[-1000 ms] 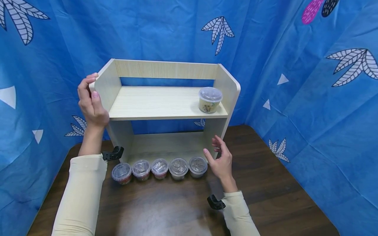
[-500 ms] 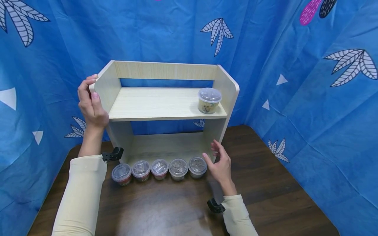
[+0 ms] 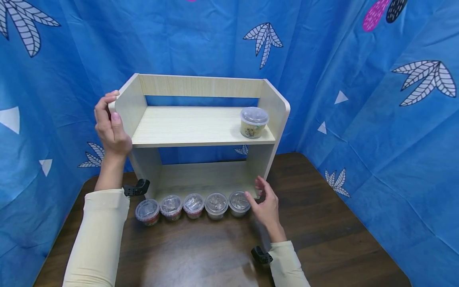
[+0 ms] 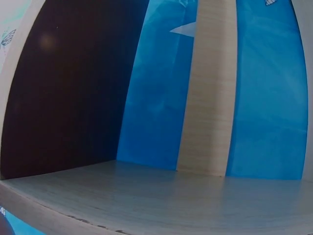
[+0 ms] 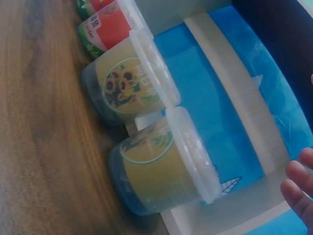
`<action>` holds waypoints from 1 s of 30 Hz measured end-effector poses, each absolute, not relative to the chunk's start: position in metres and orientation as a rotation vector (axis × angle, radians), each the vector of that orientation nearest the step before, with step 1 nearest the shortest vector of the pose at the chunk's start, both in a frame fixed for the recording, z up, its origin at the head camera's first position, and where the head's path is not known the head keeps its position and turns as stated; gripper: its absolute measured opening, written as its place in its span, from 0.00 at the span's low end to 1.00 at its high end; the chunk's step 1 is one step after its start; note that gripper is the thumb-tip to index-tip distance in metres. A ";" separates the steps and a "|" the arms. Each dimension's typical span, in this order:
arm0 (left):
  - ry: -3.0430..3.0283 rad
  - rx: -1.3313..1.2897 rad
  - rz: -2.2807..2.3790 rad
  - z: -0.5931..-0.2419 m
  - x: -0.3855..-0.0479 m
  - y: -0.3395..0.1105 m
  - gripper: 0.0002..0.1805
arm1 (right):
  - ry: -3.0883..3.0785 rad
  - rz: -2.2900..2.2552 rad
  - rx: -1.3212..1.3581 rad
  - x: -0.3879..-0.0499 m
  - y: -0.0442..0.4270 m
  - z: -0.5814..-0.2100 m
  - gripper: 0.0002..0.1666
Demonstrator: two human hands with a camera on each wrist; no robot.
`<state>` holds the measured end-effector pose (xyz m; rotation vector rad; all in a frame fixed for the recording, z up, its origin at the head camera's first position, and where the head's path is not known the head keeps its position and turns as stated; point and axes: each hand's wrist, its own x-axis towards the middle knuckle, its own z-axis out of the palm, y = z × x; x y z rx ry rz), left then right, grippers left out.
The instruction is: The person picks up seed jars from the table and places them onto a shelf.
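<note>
In the head view my left hand point(image 3: 113, 127) grips the upper left side panel of a pale wooden shelf unit point(image 3: 201, 139), fingers outside and thumb at its front edge. My right hand point(image 3: 267, 205) hovers beside the rightmost lidded cup point(image 3: 239, 202), its fingers loosely bent and holding nothing. That cup ends a row of several lidded cups point(image 3: 193, 205) in front of the lower shelf. The right wrist view shows two cups with yellowish contents point(image 5: 161, 166) near some fingertips point(image 5: 299, 181). One larger lidded tub point(image 3: 254, 122) sits at the right of the upper shelf.
The shelf unit stands on a dark brown wooden table point(image 3: 193, 255). Blue patterned cloth point(image 3: 201, 36) hangs behind and at both sides. The left wrist view shows the shelf's bare inner board point(image 4: 146, 196) and its back rail point(image 4: 210, 88).
My right hand has moved down and slightly left, closer to the rightmost cup of the row. My left hand keeps its grip on the side panel.
</note>
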<state>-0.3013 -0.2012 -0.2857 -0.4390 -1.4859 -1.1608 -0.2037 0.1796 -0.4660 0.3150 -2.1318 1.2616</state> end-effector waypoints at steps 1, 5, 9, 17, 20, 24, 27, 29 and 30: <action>-1.488 -0.441 -1.159 -0.286 -0.302 -0.202 0.25 | -2.133 1.269 0.314 -0.204 0.180 -0.467 0.37; -1.490 -0.443 -1.158 -0.287 -0.304 -0.203 0.26 | -2.137 1.285 0.306 -0.203 0.179 -0.471 0.36; -1.488 -0.437 -1.160 -0.286 -0.303 -0.202 0.25 | -2.148 1.279 0.290 -0.203 0.179 -0.474 0.36; -1.492 -0.424 -1.165 -0.286 -0.302 -0.202 0.25 | -2.154 1.255 0.293 -0.202 0.179 -0.481 0.36; -1.496 -0.417 -1.162 -0.287 -0.301 -0.202 0.25 | -2.151 1.260 0.303 -0.202 0.178 -0.484 0.36; -1.501 -0.419 -1.156 -0.286 -0.300 -0.202 0.26 | -2.145 1.277 0.310 -0.203 0.179 -0.487 0.36; -1.506 -0.421 -1.151 -0.285 -0.300 -0.202 0.26 | -2.148 1.279 0.311 -0.204 0.179 -0.490 0.37; -1.512 -0.420 -1.143 -0.285 -0.300 -0.202 0.26 | -2.153 1.276 0.310 -0.204 0.179 -0.492 0.37; -1.516 -0.418 -1.139 -0.285 -0.300 -0.203 0.26 | -2.153 1.275 0.310 -0.205 0.179 -0.494 0.37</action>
